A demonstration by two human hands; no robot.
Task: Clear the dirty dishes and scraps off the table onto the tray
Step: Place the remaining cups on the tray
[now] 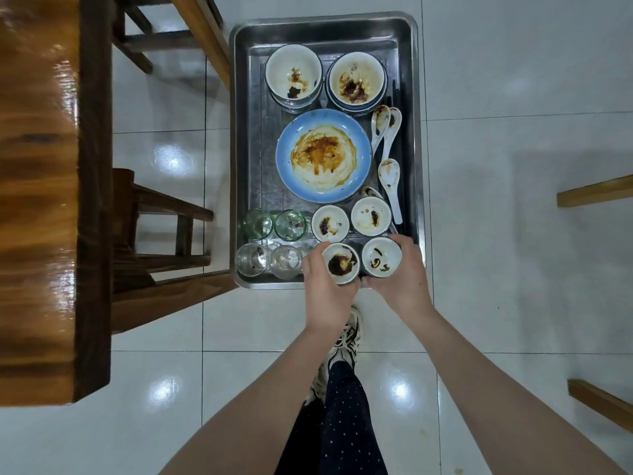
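Observation:
A steel tray [246,138] holds dirty dishes. My left hand [325,289] grips a small white sauce dish [340,263] with dark residue at the tray's near edge. My right hand [400,279] grips a second small sauce dish [381,256] beside it. Just beyond them sit two more small dishes [330,223] [371,216]. A blue plate [323,156] smeared with sauce lies mid-tray. Two stacks of white bowls [294,75] [356,80] stand at the far end. Several white spoons [390,180] and dark chopsticks [394,94] lie along the right side. Several glasses [270,241] stand at the near left.
The wooden table [37,186] runs down the left side. Wooden stools [164,214] stand between the table and the tray. More wooden furniture edges [594,192] show at the right. White glossy floor tiles surround the tray, and my leg and shoe [346,341] are below my hands.

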